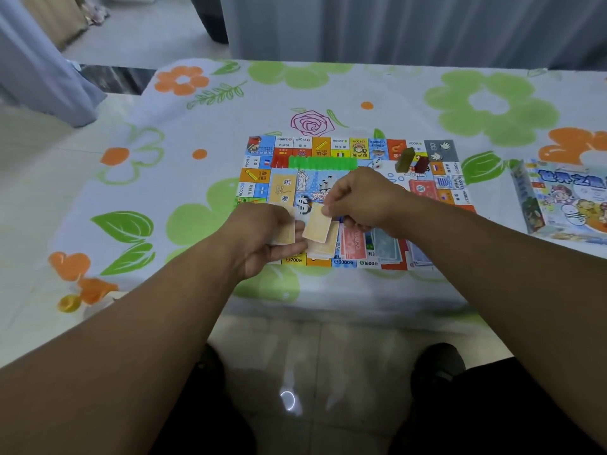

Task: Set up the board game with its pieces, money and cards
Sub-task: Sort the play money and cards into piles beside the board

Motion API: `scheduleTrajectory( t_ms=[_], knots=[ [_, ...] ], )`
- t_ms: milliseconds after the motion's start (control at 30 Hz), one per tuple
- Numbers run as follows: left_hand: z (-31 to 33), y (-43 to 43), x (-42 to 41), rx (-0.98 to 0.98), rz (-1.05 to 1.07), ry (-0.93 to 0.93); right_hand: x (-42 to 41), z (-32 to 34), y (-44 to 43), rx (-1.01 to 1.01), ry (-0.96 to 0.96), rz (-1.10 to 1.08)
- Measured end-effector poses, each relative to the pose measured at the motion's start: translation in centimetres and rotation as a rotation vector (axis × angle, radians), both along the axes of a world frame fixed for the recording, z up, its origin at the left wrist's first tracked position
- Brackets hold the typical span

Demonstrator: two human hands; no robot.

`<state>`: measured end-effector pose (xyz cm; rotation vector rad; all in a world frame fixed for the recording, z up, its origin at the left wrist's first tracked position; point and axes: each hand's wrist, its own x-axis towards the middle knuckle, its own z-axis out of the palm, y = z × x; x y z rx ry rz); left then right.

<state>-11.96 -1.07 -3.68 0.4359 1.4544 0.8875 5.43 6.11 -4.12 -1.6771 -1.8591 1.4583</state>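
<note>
Over the near edge of the board the right hand pinches one yellow note by its far end, the left hand gripping the wad — thin, limp paper by the look, likely best taken at an edge.

Cool, even, dim light falls on the white tablecloth printed with green and orange flowers; a ring-shaped glare (the one hard highlight) shines on the glossy pale tiled floor. Wide-angle distortion bows the cloth's edges; print on the colourful rectangular game board is soft.
</note>
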Motion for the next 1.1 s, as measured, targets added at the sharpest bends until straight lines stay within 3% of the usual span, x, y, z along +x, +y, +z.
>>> scheduleTrajectory(
  t_ms=[333,667,1100],
  knots=[
    [0.3,-0.3,-0.2,-0.005,0.009,-0.073,-0.2,-0.7,0.2,0.026,-0.101,0.010],
    [0.0,-0.3,0.2,0.044,-0.053,-0.083,-1.1,0.1,-0.4,0.019,0.110,0.072],
    [-0.1,0.0,-0.4,-0.014,0.015,-0.028,0.1,-0.7,0.0,-0.019,-0.046,0.021]
  ],
)
